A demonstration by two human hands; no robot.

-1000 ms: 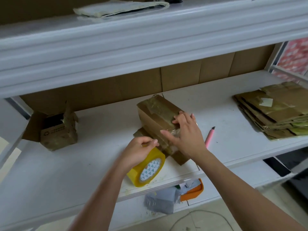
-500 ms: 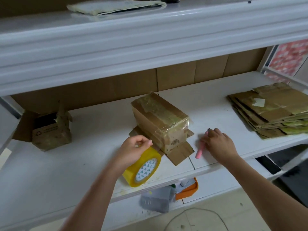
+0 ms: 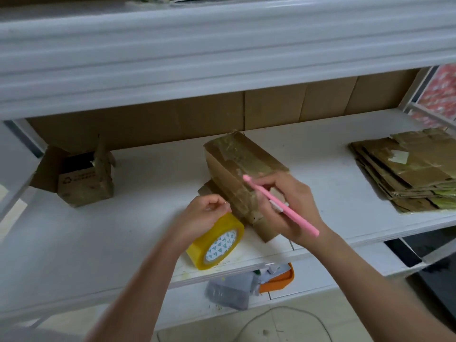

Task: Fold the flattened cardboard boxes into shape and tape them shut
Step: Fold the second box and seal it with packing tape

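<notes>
Mid-frame, the right hand is gripping a pink cutter against the taped box; the left hand is pinching the yellow tape roll.

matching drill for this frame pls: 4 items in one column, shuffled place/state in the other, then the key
1. tape roll
2. pink cutter
3. flattened box stack
4. small open box

A. far right of the shelf
B. in the right hand, over the taped box
C. far left of the shelf
D. on edge near the shelf's front, under the left hand

Pairs: 1-D, 2-B, 3-A, 4-C
</notes>
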